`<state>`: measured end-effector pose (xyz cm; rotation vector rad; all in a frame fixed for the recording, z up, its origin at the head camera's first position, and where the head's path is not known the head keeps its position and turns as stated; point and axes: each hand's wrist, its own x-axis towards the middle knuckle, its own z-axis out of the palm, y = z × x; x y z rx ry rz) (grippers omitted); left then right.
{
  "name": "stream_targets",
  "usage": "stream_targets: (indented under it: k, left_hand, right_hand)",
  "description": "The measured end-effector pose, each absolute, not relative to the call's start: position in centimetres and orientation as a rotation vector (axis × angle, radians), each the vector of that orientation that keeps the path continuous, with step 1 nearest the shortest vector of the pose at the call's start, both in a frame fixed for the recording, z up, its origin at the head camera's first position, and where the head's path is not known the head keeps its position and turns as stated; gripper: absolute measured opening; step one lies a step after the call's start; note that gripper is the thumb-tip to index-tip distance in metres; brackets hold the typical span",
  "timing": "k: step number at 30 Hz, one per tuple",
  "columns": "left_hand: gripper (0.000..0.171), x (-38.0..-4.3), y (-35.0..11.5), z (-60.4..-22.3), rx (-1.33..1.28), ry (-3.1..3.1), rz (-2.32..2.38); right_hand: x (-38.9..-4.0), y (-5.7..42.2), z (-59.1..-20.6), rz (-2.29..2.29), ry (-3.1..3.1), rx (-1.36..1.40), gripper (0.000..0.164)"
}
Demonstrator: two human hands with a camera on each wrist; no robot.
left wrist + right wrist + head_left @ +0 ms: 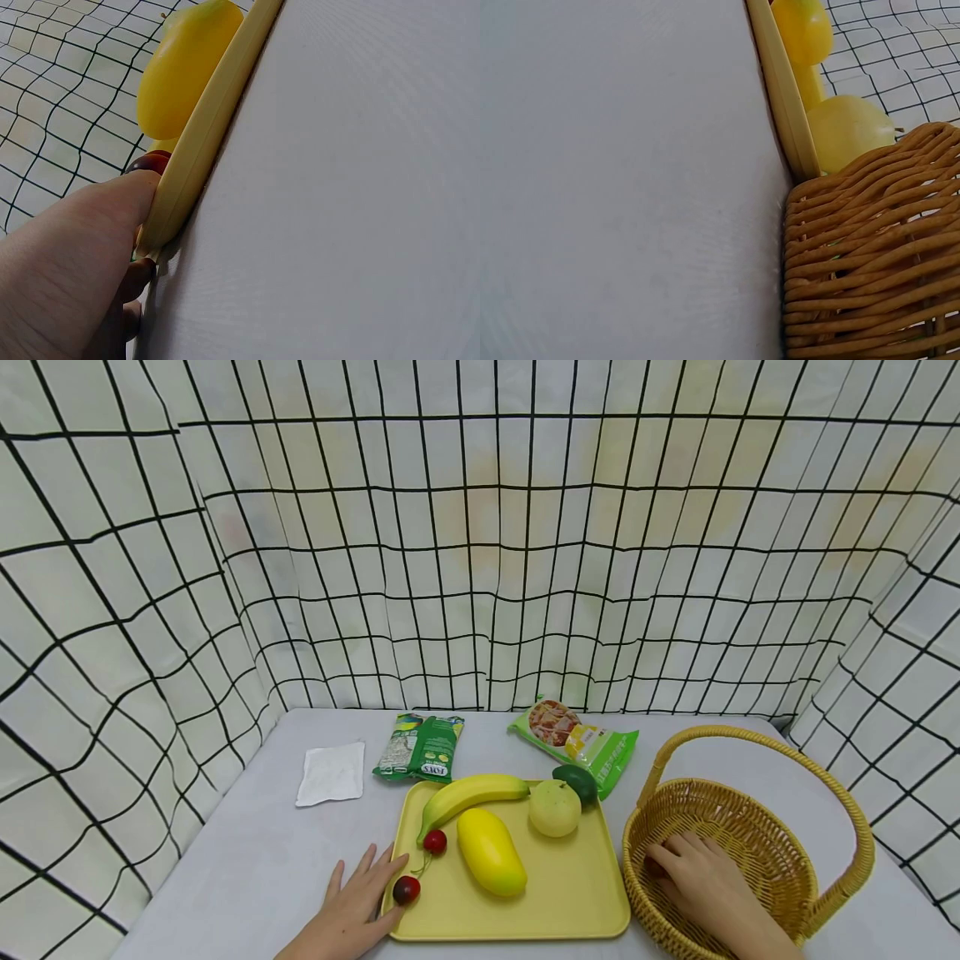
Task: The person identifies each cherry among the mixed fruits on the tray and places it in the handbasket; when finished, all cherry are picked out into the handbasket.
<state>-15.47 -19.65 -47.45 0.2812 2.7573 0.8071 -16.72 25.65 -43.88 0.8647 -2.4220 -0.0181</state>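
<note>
A yellow tray point(566, 910) holds a banana point(474, 792), a mango point(491, 853), a pale green round fruit point(555, 808), a dark green fruit point(576, 783) and two cherries point(435, 842). My left hand point(352, 906) lies at the tray's left side with fingers spread. Its thumb touches the rim point(184, 176) near the darker cherry, and nothing is held. On the right stands a wicker basket point(776, 847) with an arched handle. My right hand point(701, 881) reaches inside it, fingers loosely bent by the left inner wall; the fingertips are partly hidden.
Behind the tray lie a green snack packet point(422, 747) and a larger light green food bag point(581, 739). A white square packet point(331, 773) is at the back left. Black grid netting point(487, 560) over white sheeting encloses the table at the back and sides.
</note>
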Motion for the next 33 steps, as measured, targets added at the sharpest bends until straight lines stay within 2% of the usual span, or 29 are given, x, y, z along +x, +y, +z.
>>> stream_targets:
  k: [18,33]
  left_hand:
    - [0.067,-15.43,-19.51,-47.44,0.271,2.778,0.768]
    - [0.067,-15.48,-19.48,-47.49,0.267,2.777,0.770]
  right_hand:
    - [-16.35,25.57,-44.09,-0.040,-2.510,0.804,0.027]
    - [-15.96,25.67,-43.45,-0.012,-2.459,0.848,0.035]
